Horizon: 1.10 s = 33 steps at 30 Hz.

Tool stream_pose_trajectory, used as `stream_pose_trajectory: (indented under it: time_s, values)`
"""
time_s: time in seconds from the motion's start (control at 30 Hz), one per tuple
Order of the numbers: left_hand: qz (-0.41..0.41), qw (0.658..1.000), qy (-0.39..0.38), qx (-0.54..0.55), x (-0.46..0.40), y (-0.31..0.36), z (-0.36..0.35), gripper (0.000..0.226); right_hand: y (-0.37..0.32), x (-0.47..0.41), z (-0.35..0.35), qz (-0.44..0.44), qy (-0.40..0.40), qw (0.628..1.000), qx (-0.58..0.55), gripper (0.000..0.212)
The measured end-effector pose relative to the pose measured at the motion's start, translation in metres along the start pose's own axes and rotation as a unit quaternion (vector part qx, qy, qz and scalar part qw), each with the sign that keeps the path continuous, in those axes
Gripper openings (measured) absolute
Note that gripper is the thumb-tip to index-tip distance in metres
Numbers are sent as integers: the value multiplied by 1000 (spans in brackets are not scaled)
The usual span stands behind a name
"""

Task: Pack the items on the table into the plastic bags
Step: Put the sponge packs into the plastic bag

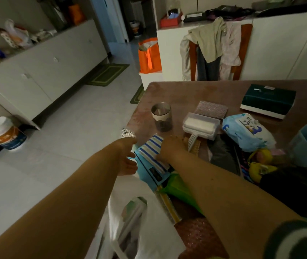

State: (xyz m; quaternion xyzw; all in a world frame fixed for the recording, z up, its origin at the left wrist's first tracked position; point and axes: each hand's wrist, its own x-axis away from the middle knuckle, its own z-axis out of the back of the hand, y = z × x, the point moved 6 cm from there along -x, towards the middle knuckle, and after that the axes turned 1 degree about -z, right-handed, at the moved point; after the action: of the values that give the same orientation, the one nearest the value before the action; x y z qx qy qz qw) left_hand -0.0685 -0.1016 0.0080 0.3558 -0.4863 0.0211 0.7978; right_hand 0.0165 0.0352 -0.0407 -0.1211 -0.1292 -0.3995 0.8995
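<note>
Both hands reach for the same thing at the near left corner of the worktop: a blue-and-white striped cloth lying on a light blue flat pack that juts over the edge. The right hand lies on the cloth's right side, fingers pressed down over it, likely pinning or gathering it; whether they curl under the fabric I cannot tell. The left hand hovers at the edge just beside the pack, fingers loosely spread and holding nothing, apparently ready to take the cloth or steady the pack from below.

A white plastic bag hangs below the edge, right under the arms, its mouth open upward with a roll of clear wrap already inside, so anything lifted here can drop straight in.

Much is still unpacked: a jar, a clear plastic box, a pack of wet wipes, a tissue box and a green packet sit on the worktop, all within reach
</note>
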Motion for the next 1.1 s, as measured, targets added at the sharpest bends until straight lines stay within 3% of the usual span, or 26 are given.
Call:
stream_pose_trajectory:
  time_s: [0.07,0.17,0.23,0.3,0.37,0.4,0.47,0.53,0.63,0.77,0.87,0.9,0.93,1.03,1.1]
  values:
    - [4,1000,-13,10,-4,-2,0,63,-2,-1,11,-14,7,999,-29,76]
    - [-17,999,-25,40,-4,1,-1,72,5,0,32,-38,-6,980,-195,43]
    - [-69,990,-56,107,0,8,-8,68,5,7,45,-25,-33,930,-365,36]
    - [-132,969,-76,194,1,18,-12,51,1,20,57,-6,-46,872,-487,41]
    - [-171,957,-24,234,4,22,-5,42,3,24,59,-42,-30,828,-559,56]
    - [-184,956,23,229,7,23,4,36,6,22,57,-70,-19,830,-553,59]
    - [-219,947,92,216,18,28,21,22,5,14,43,-86,-21,897,-434,49]
    - [-260,933,106,226,28,35,35,17,-10,12,19,-40,-62,945,-317,32]
    - [-301,915,85,254,38,40,45,19,-24,18,-21,-10,-85,982,-169,37]
    - [-308,908,49,279,42,34,43,16,-21,14,-23,-18,-46,990,-135,33]
    - [-312,906,16,285,45,32,36,17,-10,19,0,-1,-22,975,-223,23]
    - [-319,906,5,277,47,33,34,19,-2,25,12,-6,-12,950,-313,14]
    - [-332,906,-5,263,49,35,33,19,5,31,21,-7,-12,899,-437,7]
    - [-381,896,-43,223,61,45,27,18,30,50,50,9,-19,677,-736,30]
    - [-407,890,-79,189,67,50,20,17,45,56,68,31,-40,579,-814,24]
